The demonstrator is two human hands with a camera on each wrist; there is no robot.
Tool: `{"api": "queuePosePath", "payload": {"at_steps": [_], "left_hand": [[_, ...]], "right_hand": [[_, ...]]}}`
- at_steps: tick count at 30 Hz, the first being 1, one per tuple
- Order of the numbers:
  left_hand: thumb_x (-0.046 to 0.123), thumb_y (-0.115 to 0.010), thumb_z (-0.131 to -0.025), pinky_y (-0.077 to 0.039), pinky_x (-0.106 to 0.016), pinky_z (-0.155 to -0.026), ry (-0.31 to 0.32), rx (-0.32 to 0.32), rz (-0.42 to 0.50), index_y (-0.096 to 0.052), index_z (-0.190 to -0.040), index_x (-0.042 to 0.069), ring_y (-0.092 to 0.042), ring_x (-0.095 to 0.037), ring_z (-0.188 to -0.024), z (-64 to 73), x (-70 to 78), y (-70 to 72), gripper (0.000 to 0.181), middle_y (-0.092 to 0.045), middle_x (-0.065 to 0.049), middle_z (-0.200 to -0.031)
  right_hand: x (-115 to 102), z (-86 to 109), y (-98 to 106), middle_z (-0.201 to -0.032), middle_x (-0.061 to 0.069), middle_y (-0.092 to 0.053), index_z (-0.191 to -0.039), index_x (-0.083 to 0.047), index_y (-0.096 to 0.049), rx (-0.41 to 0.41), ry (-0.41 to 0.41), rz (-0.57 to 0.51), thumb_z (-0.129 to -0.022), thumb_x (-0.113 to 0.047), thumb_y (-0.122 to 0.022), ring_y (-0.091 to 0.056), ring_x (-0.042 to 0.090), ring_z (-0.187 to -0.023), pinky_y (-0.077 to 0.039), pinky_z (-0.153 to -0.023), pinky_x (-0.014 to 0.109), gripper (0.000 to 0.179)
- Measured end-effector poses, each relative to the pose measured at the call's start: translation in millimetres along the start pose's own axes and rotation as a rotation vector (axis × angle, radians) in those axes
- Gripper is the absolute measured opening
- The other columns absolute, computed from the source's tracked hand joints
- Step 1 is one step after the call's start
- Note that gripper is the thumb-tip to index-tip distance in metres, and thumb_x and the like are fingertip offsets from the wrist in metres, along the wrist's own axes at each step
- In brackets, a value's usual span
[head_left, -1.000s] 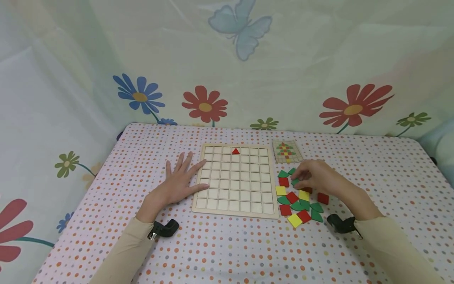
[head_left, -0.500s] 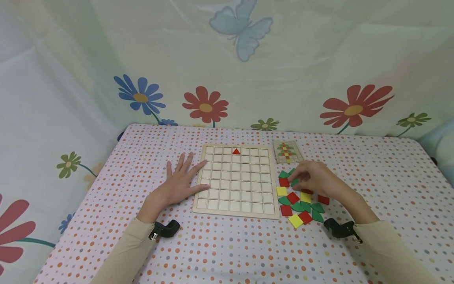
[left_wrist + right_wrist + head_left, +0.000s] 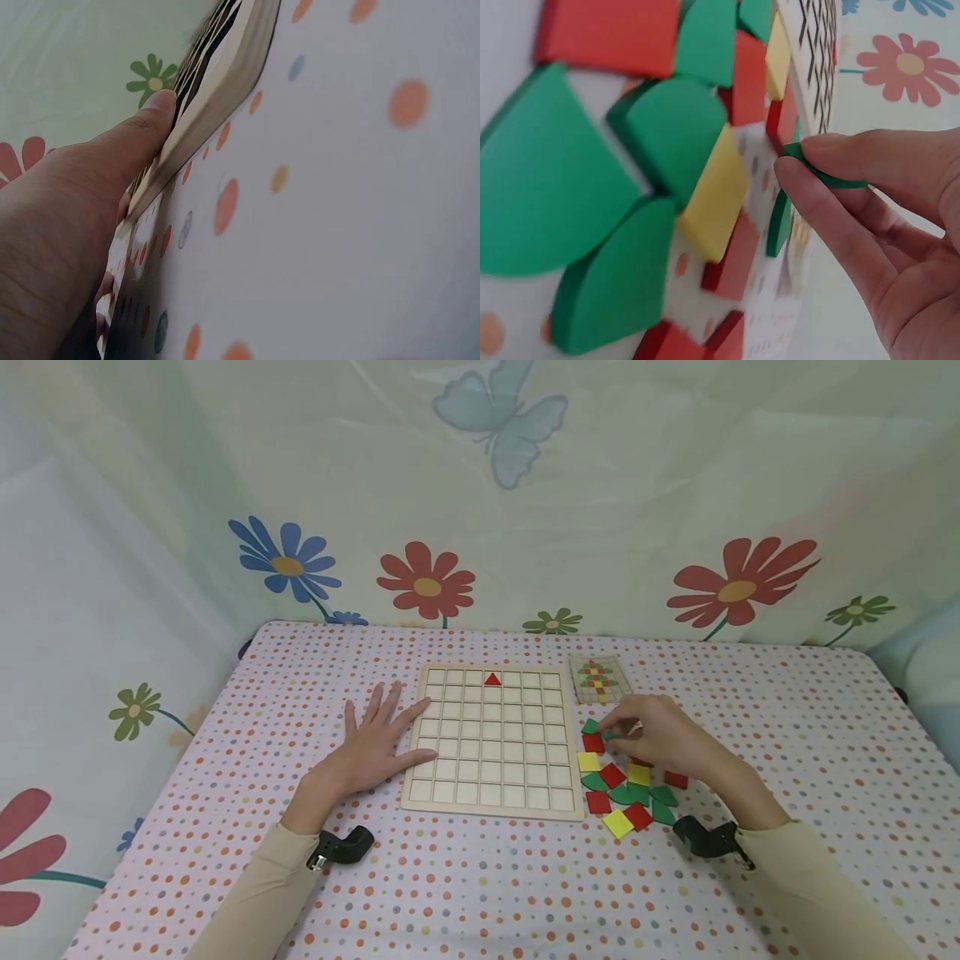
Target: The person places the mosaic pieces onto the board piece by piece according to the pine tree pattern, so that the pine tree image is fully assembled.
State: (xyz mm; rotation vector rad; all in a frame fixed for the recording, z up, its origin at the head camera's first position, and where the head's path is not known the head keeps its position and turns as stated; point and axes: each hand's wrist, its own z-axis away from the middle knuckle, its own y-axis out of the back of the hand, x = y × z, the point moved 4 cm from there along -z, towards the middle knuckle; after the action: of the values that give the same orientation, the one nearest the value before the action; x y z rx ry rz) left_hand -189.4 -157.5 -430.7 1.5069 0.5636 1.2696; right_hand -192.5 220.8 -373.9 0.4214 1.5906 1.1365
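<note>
A wooden grid board (image 3: 480, 814) lies in the middle of the table, with one red triangle tile (image 3: 492, 679) in its top row. My left hand (image 3: 371, 752) rests with fingers spread at the board's left side, thumb and a fingertip on its frame. In the left wrist view the thumb (image 3: 142, 135) lies on the board's edge. My right hand (image 3: 663, 735) is over the loose tiles right of the board. Between its thumb and fingers it pinches a green quarter-round tile (image 3: 829, 176), seen from its edge in the right wrist view.
Several loose red, yellow and green tiles (image 3: 618, 823) lie along the board's right side. Behind them is a pattern card (image 3: 597, 679) showing a tree on a grid. A dotted cloth (image 3: 450, 893) covers the table, and a flowered curtain hangs behind.
The right hand has shifted slightly left with the green tile between its fingers. The left hand stays at the board's edge. The head view has shifted a little.
</note>
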Motion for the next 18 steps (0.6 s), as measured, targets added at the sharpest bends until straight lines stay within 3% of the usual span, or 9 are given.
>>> {"api": "queuePosePath", "payload": {"at_steps": [6,11,18], "left_hand": [[0.061,-0.061,-0.099,0.015,-0.076,-0.116,0.005,-0.002,-0.009,-0.026,-0.168,0.025,0.013,-0.041,-0.159,-1.8,-1.9,-3.0,0.086,0.002,-0.018,-0.175],[0.060,-0.061,-0.099,0.014,-0.076,-0.116,0.002,0.004,-0.007,-0.026,-0.168,0.025,0.013,-0.042,-0.159,-1.2,-1.4,-2.4,0.085,0.001,-0.019,-0.175],[0.061,-0.061,-0.100,0.015,-0.075,-0.116,0.005,-0.001,-0.008,-0.026,-0.168,0.025,0.014,-0.040,-0.159,-1.4,-2.0,-3.4,0.085,0.002,-0.017,-0.175]], "right_hand": [[-17.1,-8.1,-1.4,-0.086,-0.002,-0.068,-0.092,-0.004,-0.080,0.039,0.070,0.035,-0.083,0.005,-0.084,-0.062,0.016,-0.080,-0.059,-0.071,0.031,0.013],[-31.9,-18.5,-3.2,-0.081,-0.002,-0.069,-0.085,-0.007,-0.075,0.078,0.082,-0.017,-0.083,0.003,-0.085,-0.062,0.015,-0.074,-0.054,-0.065,0.027,0.015],[-50.1,-37.3,-15.7,-0.083,0.000,-0.064,-0.105,0.001,-0.080,0.042,0.139,-0.077,-0.087,0.004,-0.082,-0.062,0.015,-0.077,-0.054,-0.068,0.024,0.018]]}}
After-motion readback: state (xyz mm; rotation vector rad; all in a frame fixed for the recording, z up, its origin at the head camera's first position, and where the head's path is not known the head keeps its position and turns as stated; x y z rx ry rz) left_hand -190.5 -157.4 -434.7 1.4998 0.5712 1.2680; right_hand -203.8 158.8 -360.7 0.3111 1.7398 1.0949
